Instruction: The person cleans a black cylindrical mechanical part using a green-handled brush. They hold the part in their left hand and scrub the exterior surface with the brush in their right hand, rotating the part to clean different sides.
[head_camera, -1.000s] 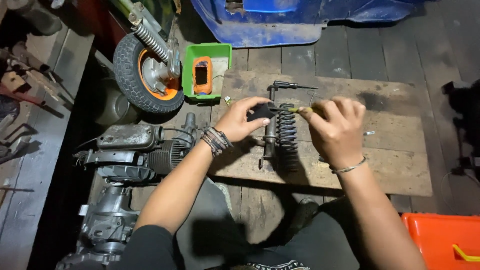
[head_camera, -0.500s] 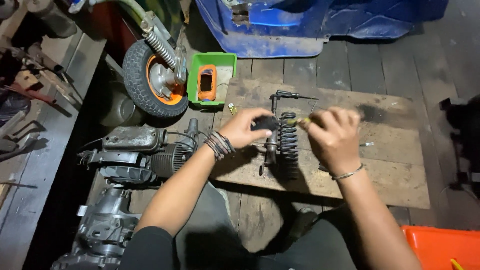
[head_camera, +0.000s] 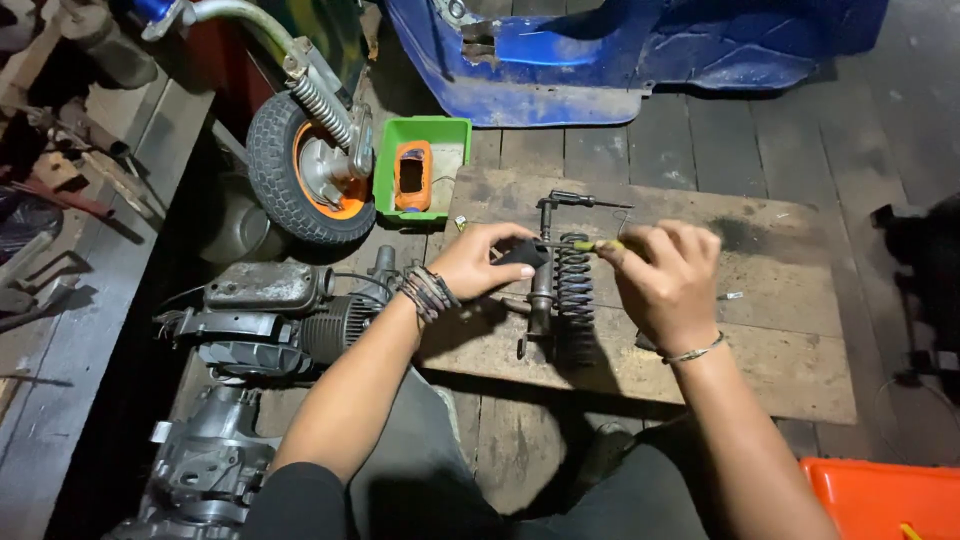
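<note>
Grip of right hand (head_camera: 662, 282) pinched shut on thin yellow-handled tool (head_camera: 598, 245); tip at top of coil spring (head_camera: 574, 290). Left hand (head_camera: 478, 262) clamps black piece (head_camera: 523, 253) against shock rod (head_camera: 541, 285). Since a second ago both grips unchanged, only view shifted: work holding steady. Wrists bent down, forearms converging over wooden board (head_camera: 770, 330). Beyond: green tray (head_camera: 452, 135), orange-rimmed wheel (head_camera: 300, 170).

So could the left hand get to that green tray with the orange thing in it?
Probably yes. The left hand holds a black piece by the coil spring, and the green tray sits just up and left of it, open-topped, with nothing between; it would need to let go first.
</note>
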